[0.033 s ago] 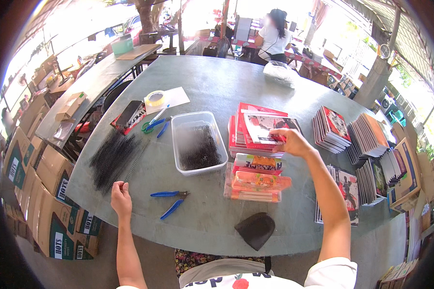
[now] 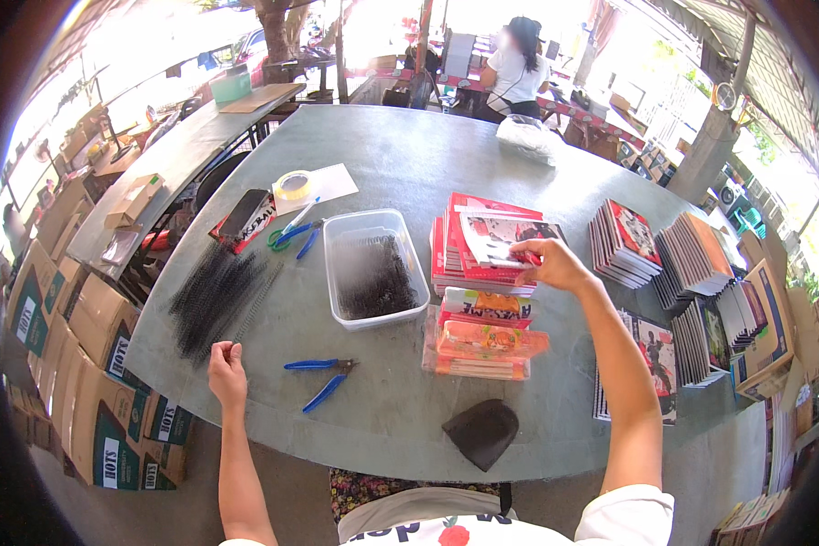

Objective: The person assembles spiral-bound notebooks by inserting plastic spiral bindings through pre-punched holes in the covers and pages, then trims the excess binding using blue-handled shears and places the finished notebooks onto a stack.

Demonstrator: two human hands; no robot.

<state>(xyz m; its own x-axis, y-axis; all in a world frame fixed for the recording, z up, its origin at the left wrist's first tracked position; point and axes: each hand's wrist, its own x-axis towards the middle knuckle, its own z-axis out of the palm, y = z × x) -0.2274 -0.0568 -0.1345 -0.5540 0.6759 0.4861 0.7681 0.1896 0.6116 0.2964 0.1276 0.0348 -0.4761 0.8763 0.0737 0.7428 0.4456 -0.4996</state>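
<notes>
My right hand [image 2: 548, 264] is closed on the near edge of the top notebook [image 2: 491, 232], which lies askew on a stack of red-covered notebooks [image 2: 455, 264]. The notebook's white inner side shows at its left. My left hand [image 2: 227, 375] is pinched at the near end of a thin black binding coil [image 2: 259, 305], beside a heap of black binding coils [image 2: 205, 305]. Between my hands stands a clear plastic tub [image 2: 379, 323] with more short black coils [image 2: 378, 278] in it. Blue-handled pliers [image 2: 318, 383] lie spread apart on the table near my left hand.
Plastic-wrapped packs [image 2: 487, 339] stand in front of the red stack. A dark rounded pad [image 2: 482, 435] lies near the table's front edge. More notebook stacks [image 2: 626, 241] fill the right side. Tape [image 2: 292, 186] and a second cutter [image 2: 308, 241] lie behind the coils.
My right hand has shifted very slightly at the top notebook, whose near-left part now looks a little more bent. My left hand has hardly moved.
</notes>
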